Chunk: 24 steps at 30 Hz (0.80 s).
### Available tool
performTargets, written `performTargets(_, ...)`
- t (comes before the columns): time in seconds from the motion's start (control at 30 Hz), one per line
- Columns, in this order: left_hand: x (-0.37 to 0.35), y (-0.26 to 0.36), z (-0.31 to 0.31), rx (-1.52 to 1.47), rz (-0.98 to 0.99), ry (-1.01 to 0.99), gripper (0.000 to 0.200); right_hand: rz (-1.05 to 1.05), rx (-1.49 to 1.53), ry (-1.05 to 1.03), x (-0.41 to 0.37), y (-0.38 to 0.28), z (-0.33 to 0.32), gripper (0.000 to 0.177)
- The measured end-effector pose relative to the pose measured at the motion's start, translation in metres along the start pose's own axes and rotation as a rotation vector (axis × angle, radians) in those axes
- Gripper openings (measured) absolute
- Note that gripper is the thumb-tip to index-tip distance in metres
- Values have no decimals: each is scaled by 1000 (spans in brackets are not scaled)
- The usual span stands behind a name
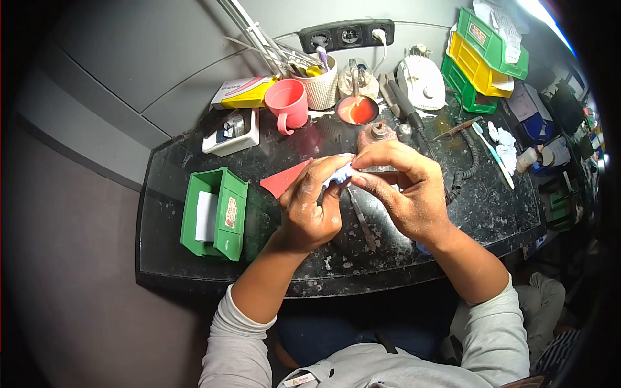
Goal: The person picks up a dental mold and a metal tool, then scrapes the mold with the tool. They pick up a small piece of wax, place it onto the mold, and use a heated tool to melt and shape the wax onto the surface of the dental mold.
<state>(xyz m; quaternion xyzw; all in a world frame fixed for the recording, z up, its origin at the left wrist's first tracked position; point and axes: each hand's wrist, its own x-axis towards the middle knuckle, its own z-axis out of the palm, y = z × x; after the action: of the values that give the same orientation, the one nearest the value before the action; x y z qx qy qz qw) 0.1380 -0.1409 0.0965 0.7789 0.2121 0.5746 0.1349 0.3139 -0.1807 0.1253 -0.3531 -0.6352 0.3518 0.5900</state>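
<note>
Above the middle of the black worktop, my left hand (312,208) is closed round a small light-blue piece (341,174). My right hand (409,191) pinches the right side of the same piece between thumb and index finger. A red triangular sheet (284,179) shows just left of my left hand, its right end hidden behind the fingers. Below the piece, a thin metal-tipped tool (362,221) lies on the worktop. Behind my right hand stands a glass burner-like jar (377,132), partly covered by the fingers.
On the black worktop (310,279) stand a green bin (234,216), a white tray (244,138), a pink mug (286,105), a bowl of red material (357,110) and a white device (420,84). At right lie a toothbrush (493,155), crumpled tissue (506,147) and a coiled cord (467,158).
</note>
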Motion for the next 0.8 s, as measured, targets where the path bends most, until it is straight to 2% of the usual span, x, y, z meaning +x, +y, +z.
performTargets(0.1,4,0,-2,47,29,-25,40,31,-5,8,0,1,1,21)
performTargets(0.2,2,-1,-3,26,-74,-27,39,60,-3,-1,0,0,2,26)
performTargets(0.27,-2,-7,-2,-189,-286,-67,38,67,-34,24,1,2,2,28)
performTargets(0.43,-2,-5,2,-394,-403,-67,42,39,-150,36,2,1,0,27)
performTargets(0.5,1,1,1,-574,-587,-75,41,32,-182,46,2,2,0,26)
performTargets(0.6,0,-4,6,-724,-592,-35,39,52,-192,74,1,6,0,22)
performTargets(0.8,2,0,9,-711,-592,-24,38,52,-207,95,3,3,0,16)
